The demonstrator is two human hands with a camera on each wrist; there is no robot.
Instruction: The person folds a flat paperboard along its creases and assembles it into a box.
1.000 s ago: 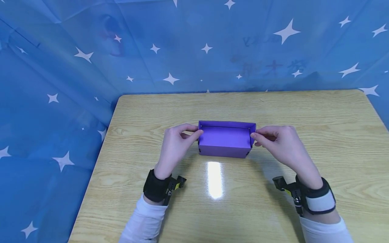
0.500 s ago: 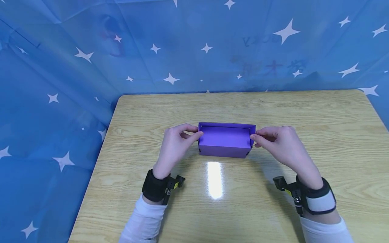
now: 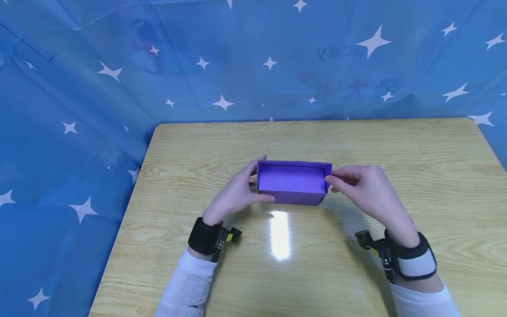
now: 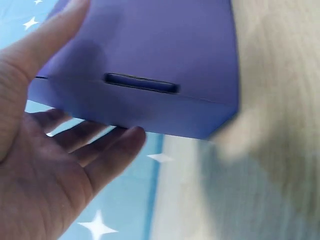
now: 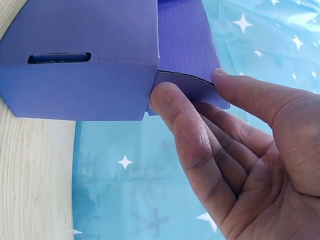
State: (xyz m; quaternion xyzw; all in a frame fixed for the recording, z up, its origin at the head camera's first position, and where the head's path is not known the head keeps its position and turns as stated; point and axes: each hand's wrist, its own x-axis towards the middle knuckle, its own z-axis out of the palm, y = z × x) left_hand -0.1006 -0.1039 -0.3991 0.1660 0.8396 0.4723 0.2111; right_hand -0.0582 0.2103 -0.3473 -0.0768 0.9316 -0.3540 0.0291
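Note:
A purple cardboard box (image 3: 292,178), its inside facing up, sits on the wooden table between both hands. At its left end my left hand (image 3: 237,191) spans the box, thumb along the near wall and index finger round the far corner; the other fingers lie beside the end wall. My right hand (image 3: 360,185) pinches the upper edge of the right end wall between thumb and fingers. In the right wrist view an end flap (image 5: 185,37) stands out past the box corner, with thumb and fingertips at its edge. The left wrist view shows a narrow slot (image 4: 142,83) along a fold.
The wood-grain table (image 3: 190,149) extends around the box. A blue curtain (image 3: 245,57) with white stars hangs behind and to the left. Bright glare (image 3: 280,235) lies on the tabletop in front of the box. Each wrist wears a black strap with a small camera.
My left hand has let go of its pinch on the left end wall's rim and spread to span the box's left end. The right hand keeps its pinch; the box is nearly unmoved.

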